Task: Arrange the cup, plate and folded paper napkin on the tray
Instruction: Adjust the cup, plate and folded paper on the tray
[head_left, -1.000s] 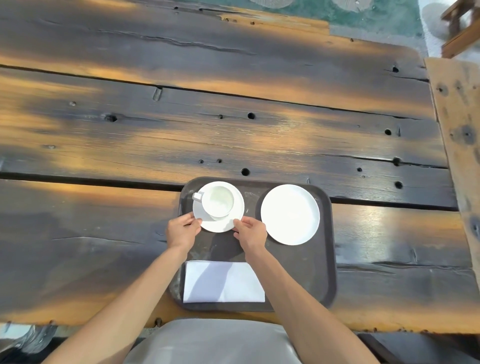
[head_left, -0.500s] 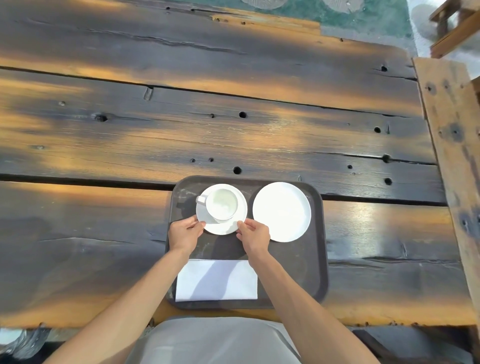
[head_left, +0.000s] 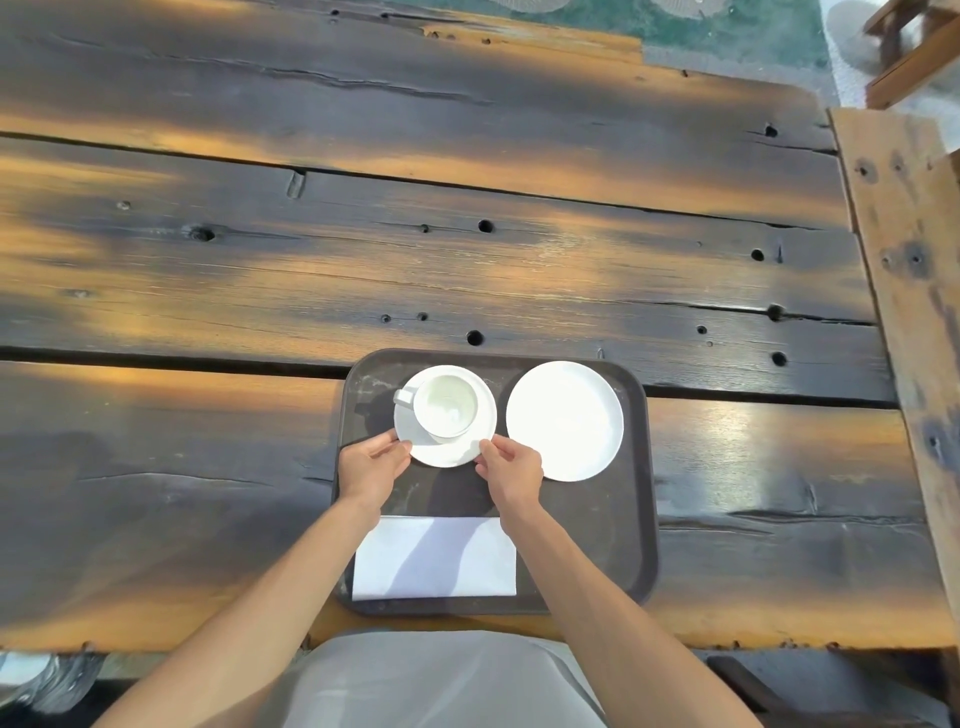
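A dark rectangular tray (head_left: 631, 525) lies at the near edge of the table. On its far left a white cup (head_left: 445, 407) stands on a white saucer (head_left: 441, 453), handle pointing left. A white plate (head_left: 564, 420) lies at the tray's far right. A folded white paper napkin (head_left: 435, 557) rests flat on the near left of the tray. My left hand (head_left: 370, 464) pinches the saucer's near-left rim. My right hand (head_left: 511, 470) pinches its near-right rim.
The table (head_left: 363, 249) is made of dark, worn wooden planks with holes and gaps. A lighter wooden board (head_left: 906, 291) runs along the right side. Wooden furniture (head_left: 906, 52) stands at the far right on the floor.
The saucer with the cup has shifted slightly away from me on the tray, with both hands still on its rim. The view has drifted a little.
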